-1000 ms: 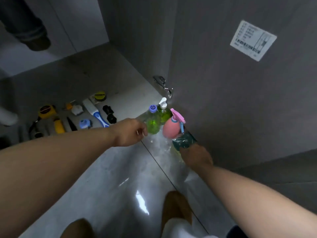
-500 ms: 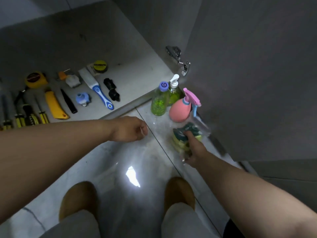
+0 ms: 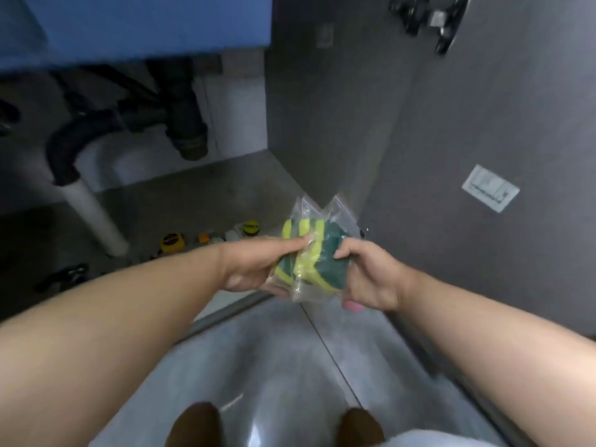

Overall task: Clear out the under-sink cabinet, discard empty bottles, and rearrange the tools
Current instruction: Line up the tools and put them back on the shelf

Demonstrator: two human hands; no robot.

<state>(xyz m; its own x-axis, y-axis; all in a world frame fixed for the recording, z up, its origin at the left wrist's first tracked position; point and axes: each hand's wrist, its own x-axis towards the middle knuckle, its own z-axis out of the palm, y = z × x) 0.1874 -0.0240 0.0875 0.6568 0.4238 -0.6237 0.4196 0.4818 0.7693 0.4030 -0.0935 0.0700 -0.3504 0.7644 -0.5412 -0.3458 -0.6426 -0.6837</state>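
Note:
A clear plastic bag of green and yellow sponges (image 3: 311, 256) is held up in front of the open under-sink cabinet. My left hand (image 3: 254, 269) grips its left side and my right hand (image 3: 367, 279) grips its right side. Behind my left arm, on the cabinet floor (image 3: 193, 195), lie tools: a yellow tape measure (image 3: 172, 241), a round yellow-and-black item (image 3: 251, 227) and small orange and white pieces. A bit of pink (image 3: 353, 306) shows under my right hand. The other bottles are hidden.
Black drain pipes (image 3: 185, 124) and a white pipe (image 3: 93, 217) hang inside the cabinet. The grey cabinet door (image 3: 483, 124) stands open at the right, with a white label (image 3: 490, 188) and a hinge (image 3: 429, 17). My feet stand on glossy floor tiles (image 3: 283, 366).
My right hand lifted the sponge bag off the floor, and my left hand came over and took its other side. The view tilted up, so the pipes now show.

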